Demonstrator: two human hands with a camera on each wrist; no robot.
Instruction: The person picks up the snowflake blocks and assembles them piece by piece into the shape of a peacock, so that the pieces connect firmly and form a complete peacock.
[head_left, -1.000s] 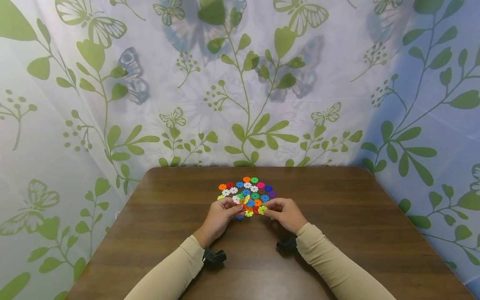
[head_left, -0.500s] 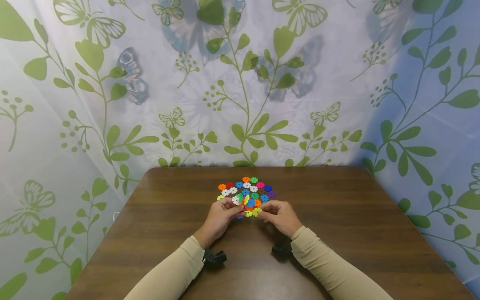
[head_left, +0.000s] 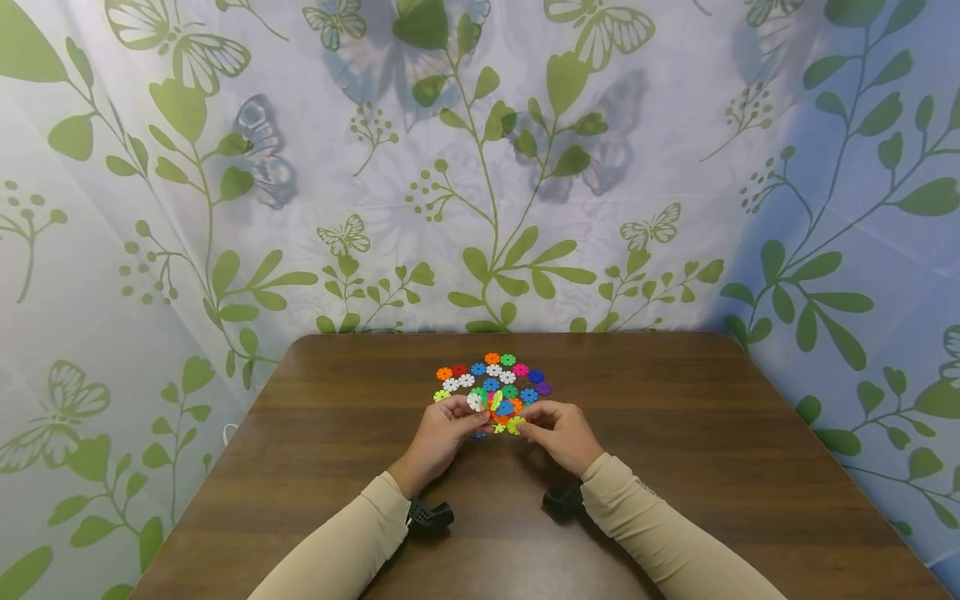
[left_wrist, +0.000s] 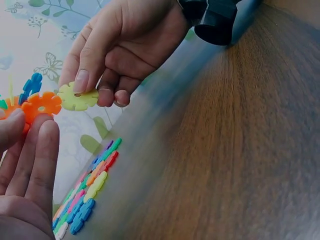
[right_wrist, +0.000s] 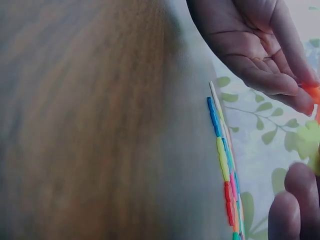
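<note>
A spread of loose flower-shaped discs (head_left: pixel 508 377) lies flat on the brown wood-grain worktop (head_left: pixel 480 542), in many colours. Raised above the near part of that spread is a joined cluster of similar discs (left_wrist: pixel 41 108), with orange, blue, green and yellow showing in the left wrist view; some of its pieces stand at angles to the orange one. The left hand (head_left: pixel 442 429), at the near left of the spread, pinches the cluster between thumb and fingers. The right hand (head_left: pixel 566 432), at the spread's near right, pinches a single yellow disc (left_wrist: pixel 78 96), its rim against the orange disc or just beside it; whether they are slotted together I cannot tell. Beyond the spread hangs a leaf-and-butterfly cloth (head_left: pixel 480 167). Nearer the person than the spread, a black device (head_left: pixel 429 514) sits at the left cuff, another (head_left: pixel 562 500) at the right.
</note>
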